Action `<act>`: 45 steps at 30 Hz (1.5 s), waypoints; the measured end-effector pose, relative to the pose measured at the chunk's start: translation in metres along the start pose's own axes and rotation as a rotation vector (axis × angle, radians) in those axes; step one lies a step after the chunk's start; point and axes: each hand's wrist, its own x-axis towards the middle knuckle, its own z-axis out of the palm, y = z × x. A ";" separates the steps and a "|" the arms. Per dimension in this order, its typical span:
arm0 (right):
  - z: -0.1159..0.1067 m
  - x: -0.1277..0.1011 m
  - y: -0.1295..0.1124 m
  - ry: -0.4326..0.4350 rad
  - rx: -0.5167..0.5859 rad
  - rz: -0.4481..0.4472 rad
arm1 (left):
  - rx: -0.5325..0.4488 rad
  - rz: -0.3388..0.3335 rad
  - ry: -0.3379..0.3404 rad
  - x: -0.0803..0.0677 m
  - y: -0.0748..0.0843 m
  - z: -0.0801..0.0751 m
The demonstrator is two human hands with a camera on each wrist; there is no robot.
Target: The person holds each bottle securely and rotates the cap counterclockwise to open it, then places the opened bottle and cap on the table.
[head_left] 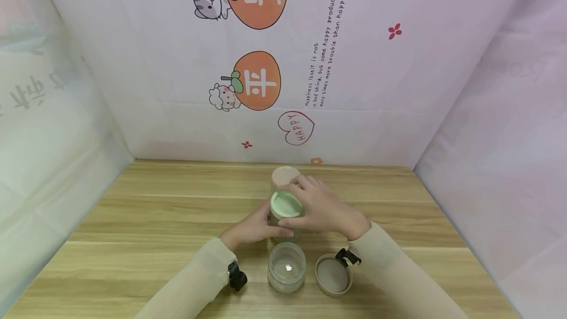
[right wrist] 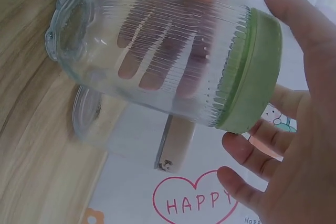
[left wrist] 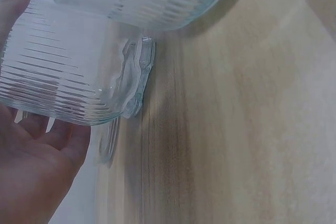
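One ribbed glass jar (right wrist: 157, 56), between open jar (head_left: 286, 287) and pale-lidded jar (head_left: 283, 175) at worktop (head_left: 155, 220). Grasped round body by left grip (head_left: 257, 225), round green lid (right wrist: 257, 72) by right grip (head_left: 322, 206). Likely rigid, slippery, breakable; best held at ribs, lid at rim.

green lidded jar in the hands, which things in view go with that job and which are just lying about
Part of the job:
- ribbed jar, gripped by the left hand
- green lid, with the right hand around it

Apparently just lying about, untouched:
- open jar
- loose lid
- pale-lidded jar behind
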 end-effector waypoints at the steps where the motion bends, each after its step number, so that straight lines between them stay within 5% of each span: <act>1: 0.000 0.000 0.000 0.000 0.005 -0.007 | 0.000 0.002 -0.004 0.000 0.000 0.000; 16: 0.001 0.006 -0.003 -0.040 0.099 -0.090 | 0.046 -0.095 -0.004 -0.004 0.001 -0.002; 24: 0.001 0.006 -0.005 -0.043 0.122 -0.104 | 0.047 -0.067 -0.012 -0.003 -0.001 -0.002; 32: 0.002 0.003 -0.004 0.028 0.030 -0.011 | 0.043 -0.045 0.000 -0.003 -0.001 -0.001; 45: -0.002 -0.005 -0.001 0.001 -0.116 0.133 | 0.020 -0.051 0.004 0.000 -0.004 -0.001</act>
